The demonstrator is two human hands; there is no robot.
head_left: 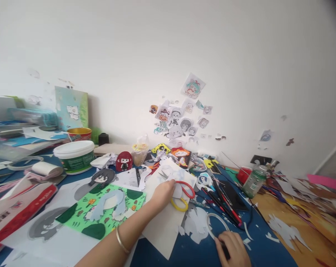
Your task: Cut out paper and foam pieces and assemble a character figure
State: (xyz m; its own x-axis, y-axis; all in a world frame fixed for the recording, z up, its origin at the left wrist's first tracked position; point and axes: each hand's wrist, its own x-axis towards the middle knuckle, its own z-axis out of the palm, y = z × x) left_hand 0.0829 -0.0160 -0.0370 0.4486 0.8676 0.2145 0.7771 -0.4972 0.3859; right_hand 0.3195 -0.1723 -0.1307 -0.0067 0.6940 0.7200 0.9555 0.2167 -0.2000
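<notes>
Red-and-yellow scissors (182, 182) in my left hand (162, 193), fingers closed on them around the middle. Loops stick out to the right of my knuckles, red one uppermost, yellow one nearer me; blades point away from me, past the fingers. Small pale scrap (178, 191) by those fingertips; cannot tell whether it is pinched or lying loose.

White sheet (168, 237) directly below left hand and scissors, one corner reaching toward me. Bracelet (120, 239) on the left forearm. Green picture (81, 218) left of that forearm, blue hair drawn on it, the arm crossing over its near right part.

Right hand (234, 249): low, nearer to me than the left, well apart from the scissors. Fingers curled; dark object (225, 251) between thumb and fingers, mostly hidden. Cannot tell how firmly it is gripped. White ring (208, 226) just beyond the thumb. Grey-and-white cut-out (195, 224) between both hands, on the blue table (188, 252).

Pens (226, 204) in a loose bundle beyond the right hand; glass jar (255, 181) farther off, to their right. White-lidded green tub (75, 157) beyond and left of the left hand.
</notes>
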